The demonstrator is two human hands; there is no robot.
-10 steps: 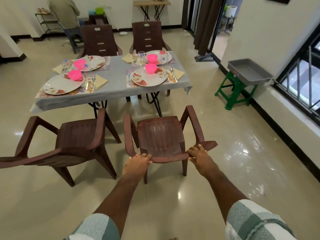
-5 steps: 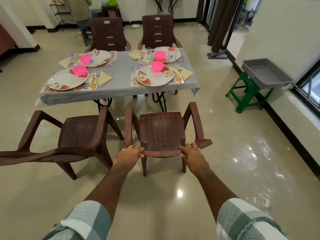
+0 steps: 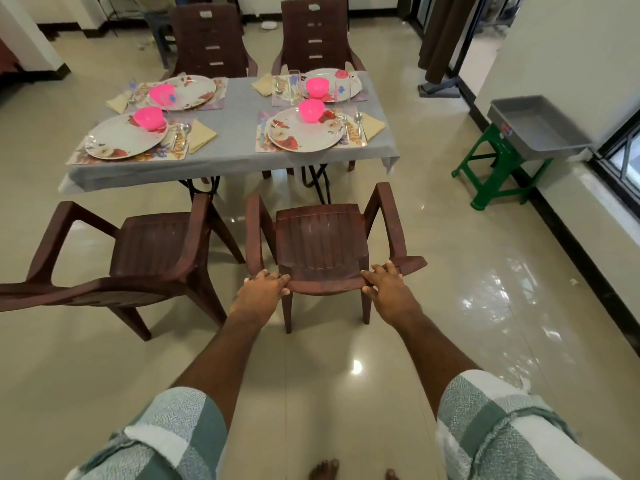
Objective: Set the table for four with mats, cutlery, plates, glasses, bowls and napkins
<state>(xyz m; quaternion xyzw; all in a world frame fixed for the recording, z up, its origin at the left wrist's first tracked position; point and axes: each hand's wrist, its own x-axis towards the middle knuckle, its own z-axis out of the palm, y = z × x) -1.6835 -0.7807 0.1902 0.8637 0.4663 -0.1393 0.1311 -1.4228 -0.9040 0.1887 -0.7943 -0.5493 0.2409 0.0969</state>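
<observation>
Plates (image 3: pixel 304 129) with flowers on them sit on the desk (image 3: pixel 235 157), far out in front of the grip, and each one lies on a mat (image 3: pixel 180 152) with a pink bowl (image 3: pixel 311 110) on top. Yellow napkins (image 3: pixel 202 135) and spoons (image 3: pixel 358 121) lie just beside the plates, so each seat has its own set. Clear glasses (image 3: pixel 294 86) stand by the far plates. All four places look done, so I think only the chairs are left to fix.

Both hands hold the top of the back of the brown chair (image 3: pixel 322 244). The left hand (image 3: pixel 263 294) curls its fingers over the left end of the back. The right hand (image 3: pixel 386 289) wraps its fingers over the right end. One hand at each end keeps the chair straight when it is pushed. The seat points at the desk, so the chair can slide in at the near right place. It is not tucked in yet; there is bare floor between its front legs and the desk.

A second brown chair (image 3: pixel 145 258) stands just left of the grip, turned a bit sideways. A grey tub (image 3: pixel 535 128) rests on a green stool (image 3: pixel 498 171), far off to the right of the grip.

Since half a second ago, the hands have kept the same hold on the chair back. The chair and the person have both come closer to the desk. The desk things have not moved.
</observation>
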